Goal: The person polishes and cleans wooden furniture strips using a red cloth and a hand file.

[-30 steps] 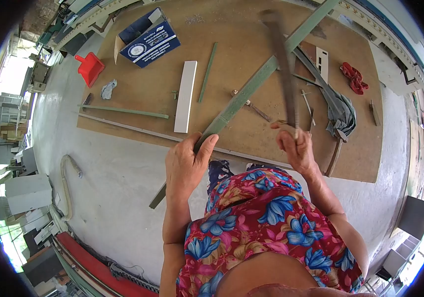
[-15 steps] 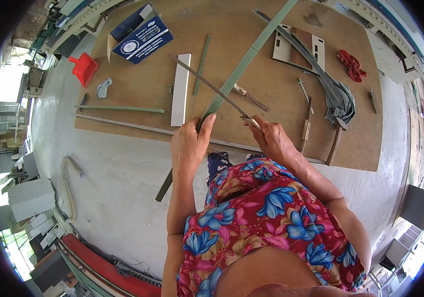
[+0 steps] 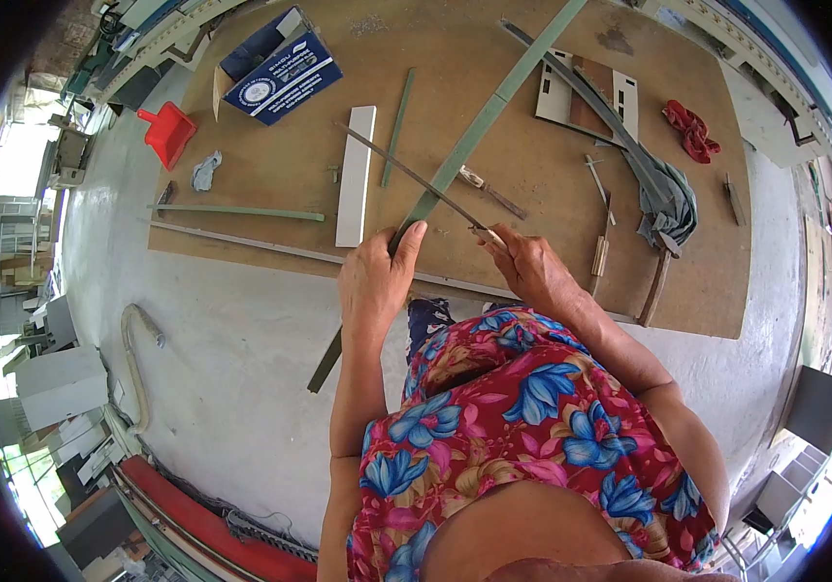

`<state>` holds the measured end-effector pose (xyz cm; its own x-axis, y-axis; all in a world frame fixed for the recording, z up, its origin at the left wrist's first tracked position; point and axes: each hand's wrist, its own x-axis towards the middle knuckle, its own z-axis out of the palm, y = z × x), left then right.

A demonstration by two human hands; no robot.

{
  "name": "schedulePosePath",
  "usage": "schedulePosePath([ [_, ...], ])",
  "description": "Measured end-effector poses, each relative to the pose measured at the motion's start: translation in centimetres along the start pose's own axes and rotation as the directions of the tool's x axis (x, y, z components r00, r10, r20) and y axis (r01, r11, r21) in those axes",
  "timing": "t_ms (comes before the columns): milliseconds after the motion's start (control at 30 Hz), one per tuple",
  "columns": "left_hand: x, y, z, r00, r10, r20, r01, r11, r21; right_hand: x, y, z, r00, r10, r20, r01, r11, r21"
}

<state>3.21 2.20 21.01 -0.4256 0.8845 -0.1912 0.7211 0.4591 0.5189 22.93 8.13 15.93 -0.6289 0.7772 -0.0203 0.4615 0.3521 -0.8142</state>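
Observation:
A long green strip (image 3: 479, 126) runs diagonally over the brown table and past its front edge. My left hand (image 3: 375, 276) is wrapped round this strip near the table's front edge, thumb on top. In my right hand (image 3: 532, 267) is the handle of a long thin file (image 3: 406, 169). The file points up and left, lying across the green strip just beyond my left hand, its tip over a white block (image 3: 356, 179). A wooden-handled tool (image 3: 493, 191) lies to the right of the strip.
On the brown table (image 3: 270, 170) are a blue box (image 3: 285, 78), a red dustpan (image 3: 169, 134), thin green strips (image 3: 241, 212), a slotted plate (image 3: 619, 87), a grey cloth (image 3: 668, 204) and a red cloth (image 3: 691, 131). A hose (image 3: 132, 369) lies on the floor.
The file has shifted slightly along its length across the strip, with my right hand moving a little towards me. My left hand keeps its hold on the strip.

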Motion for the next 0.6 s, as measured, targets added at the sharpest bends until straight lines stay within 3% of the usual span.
schedulePosePath([
  [233,-0.2,-0.2,0.2,1.000,-0.007,0.002,0.007,0.999,0.036,0.3,-0.3,-0.2,0.999,0.022,0.039,-0.022,1.000,-0.010],
  [333,-0.2,-0.3,0.7,1.000,0.007,-0.009,-0.006,0.998,0.056,2.2,0.0,0.6,0.996,-0.079,-0.042,0.077,0.996,-0.040],
  [500,0.0,-1.4,1.9,0.998,0.054,-0.039,-0.052,0.996,0.067,1.6,-0.3,0.3,1.000,-0.010,0.027,0.011,0.999,-0.050],
  [600,0.4,-2.2,2.1,0.998,-0.024,-0.052,0.027,0.998,0.064,-0.4,1.2,0.1,0.997,0.037,0.060,-0.034,0.998,-0.048],
])
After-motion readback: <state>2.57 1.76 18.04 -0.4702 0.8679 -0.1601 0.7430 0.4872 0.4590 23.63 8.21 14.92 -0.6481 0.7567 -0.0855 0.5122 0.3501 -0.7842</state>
